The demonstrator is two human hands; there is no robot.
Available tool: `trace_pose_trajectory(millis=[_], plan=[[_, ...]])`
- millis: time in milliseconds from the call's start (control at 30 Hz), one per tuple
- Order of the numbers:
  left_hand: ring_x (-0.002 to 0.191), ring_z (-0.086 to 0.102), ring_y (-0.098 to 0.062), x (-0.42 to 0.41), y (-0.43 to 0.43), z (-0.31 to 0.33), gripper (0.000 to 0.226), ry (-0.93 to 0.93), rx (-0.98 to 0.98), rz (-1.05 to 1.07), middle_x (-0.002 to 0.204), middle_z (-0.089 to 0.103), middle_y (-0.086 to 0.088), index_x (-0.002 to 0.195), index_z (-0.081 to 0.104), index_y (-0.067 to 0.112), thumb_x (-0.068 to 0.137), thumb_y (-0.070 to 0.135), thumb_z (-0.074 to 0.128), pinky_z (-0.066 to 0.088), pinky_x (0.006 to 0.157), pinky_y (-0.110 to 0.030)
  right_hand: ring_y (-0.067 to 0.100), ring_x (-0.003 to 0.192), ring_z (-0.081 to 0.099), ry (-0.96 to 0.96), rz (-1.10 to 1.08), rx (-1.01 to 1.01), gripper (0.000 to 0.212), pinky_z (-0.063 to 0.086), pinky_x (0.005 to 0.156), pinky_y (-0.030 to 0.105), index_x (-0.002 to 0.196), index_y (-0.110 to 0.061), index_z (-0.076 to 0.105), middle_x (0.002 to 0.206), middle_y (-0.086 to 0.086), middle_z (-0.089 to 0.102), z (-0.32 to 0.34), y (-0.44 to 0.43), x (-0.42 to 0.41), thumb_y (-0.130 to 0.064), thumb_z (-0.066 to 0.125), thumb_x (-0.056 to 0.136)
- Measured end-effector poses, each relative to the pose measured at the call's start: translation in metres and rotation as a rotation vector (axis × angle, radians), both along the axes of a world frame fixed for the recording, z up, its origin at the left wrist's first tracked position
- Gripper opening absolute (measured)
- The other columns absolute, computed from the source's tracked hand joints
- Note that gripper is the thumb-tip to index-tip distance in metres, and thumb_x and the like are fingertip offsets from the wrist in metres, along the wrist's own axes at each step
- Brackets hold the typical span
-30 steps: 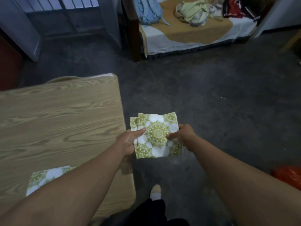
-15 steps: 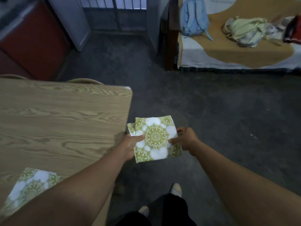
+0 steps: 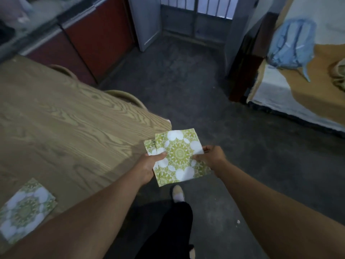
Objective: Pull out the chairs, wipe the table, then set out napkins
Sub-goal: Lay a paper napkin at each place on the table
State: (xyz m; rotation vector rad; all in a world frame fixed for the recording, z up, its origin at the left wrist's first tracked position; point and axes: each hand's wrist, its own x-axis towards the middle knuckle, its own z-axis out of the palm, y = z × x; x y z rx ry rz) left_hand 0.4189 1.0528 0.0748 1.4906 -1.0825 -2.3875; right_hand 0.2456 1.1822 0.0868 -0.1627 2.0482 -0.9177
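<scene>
I hold a small stack of green-and-white patterned napkins (image 3: 178, 156) in front of me, just off the near right corner of the wooden table (image 3: 61, 128). My left hand (image 3: 147, 166) grips the stack's left edge, thumb on top. My right hand (image 3: 211, 157) pinches its right edge. One napkin of the same pattern (image 3: 24, 210) lies flat on the table at the lower left. Two rounded chair backs (image 3: 128, 97) (image 3: 61, 69) show beyond the table's far edge.
A red cabinet (image 3: 93, 38) stands behind the table. A bed (image 3: 298, 101) with a blue backpack (image 3: 291, 45) fills the right side. A barred door (image 3: 197, 17) is straight ahead across dark floor. My leg and shoe (image 3: 178, 193) are below the napkins.
The view has swung left and forward: the cabinet and door have come into sight and the bed has slid right. Both hands keep the same hold on the napkins.
</scene>
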Motion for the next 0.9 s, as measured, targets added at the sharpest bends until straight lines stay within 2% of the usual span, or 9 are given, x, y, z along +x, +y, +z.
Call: trace_pose_trajectory(millis=[100,167,233,267,500,567,667,767,900], plan=[[0.108,0.065,-0.035,-0.028,-0.039,-0.009,0.035,0.026,0.006,0.081,0.121,0.066,-0.019,0.121,0.063,0.004,0.087,0.006,0.066,0.052,0.092,-0.052,0.026,0.086,0.07,0.011,0.056,0.005,0.034,0.058,0.082,0.043,0.091,-0.011,0.07,0.092,0.009,0.073,-0.006,-0.048,-0.037,-0.014,0.088,0.063],[0.098,0.07,-0.033,-0.051,-0.063,-0.008,0.029,0.075,0.029,0.14,0.114,0.069,-0.019,0.117,0.065,0.004,0.088,0.004,0.063,0.058,0.077,-0.048,0.026,0.086,0.07,0.005,0.088,0.002,0.033,0.058,0.083,0.043,0.093,-0.01,0.07,0.093,0.009,0.073,-0.004,-0.085,-0.064,-0.012,0.087,0.065],[0.083,0.074,-0.029,-0.074,-0.089,-0.002,0.022,0.097,0.061,0.203,0.107,0.072,-0.017,0.111,0.066,0.004,0.09,0.002,0.06,0.059,0.061,-0.041,0.026,0.087,0.07,0.004,0.115,0.001,0.034,0.058,0.083,0.044,0.097,-0.008,0.071,0.095,0.011,0.073,-0.003,-0.12,-0.09,-0.01,0.086,0.067],[0.078,0.074,-0.028,-0.089,-0.107,0.0,0.019,0.103,0.063,0.218,0.104,0.072,-0.015,0.109,0.066,0.004,0.091,0.002,0.058,0.059,0.057,-0.039,0.027,0.087,0.07,0.004,0.138,0.002,0.035,0.058,0.083,0.044,0.099,-0.007,0.071,0.096,0.011,0.073,-0.001,-0.14,-0.105,-0.01,0.085,0.067],[0.075,0.074,-0.025,-0.141,-0.185,0.013,0.02,0.102,0.046,0.334,0.089,0.076,-0.011,0.112,0.063,0.005,0.095,0.008,0.053,0.06,0.06,-0.037,0.023,0.085,0.07,0.073,0.315,-0.012,0.033,0.059,0.081,0.038,0.1,-0.01,0.07,0.094,0.007,0.073,0.005,-0.236,-0.168,-0.014,0.084,0.07],[0.078,0.074,-0.028,-0.154,-0.209,0.014,0.022,0.091,0.03,0.387,0.095,0.075,-0.014,0.115,0.062,0.004,0.095,0.009,0.053,0.06,0.061,-0.037,0.02,0.082,0.068,0.063,0.371,-0.028,0.031,0.057,0.077,0.033,0.1,-0.009,0.069,0.092,0.004,0.071,0.006,-0.27,-0.188,-0.014,0.083,0.072],[0.089,0.071,-0.031,-0.173,-0.243,0.008,0.032,0.052,0.002,0.496,0.112,0.069,-0.019,0.125,0.059,0.003,0.093,0.01,0.057,0.058,0.071,-0.043,0.021,0.08,0.067,0.064,0.496,-0.029,0.031,0.057,0.076,0.033,0.1,-0.007,0.07,0.093,0.007,0.071,0.003,-0.325,-0.214,-0.011,0.082,0.073],[0.088,0.07,-0.029,-0.193,-0.271,0.002,0.03,0.054,0.018,0.693,0.116,0.067,-0.019,0.121,0.061,0.004,0.092,0.01,0.06,0.057,0.073,-0.044,0.022,0.079,0.067,0.042,0.603,-0.068,0.026,0.058,0.077,0.035,0.094,-0.005,0.069,0.091,0.011,0.071,0.005,-0.386,-0.236,-0.007,0.081,0.072],[0.082,0.072,-0.026,-0.213,-0.291,0.001,0.026,0.071,0.025,0.902,0.108,0.071,-0.015,0.114,0.066,0.006,0.088,0.01,0.065,0.059,0.062,-0.039,0.025,0.08,0.068,-0.013,0.751,-0.1,0.019,0.058,0.079,0.038,0.08,-0.011,0.064,0.086,0.009,0.069,0.012,-0.451,-0.253,-0.003,0.08,0.072]])
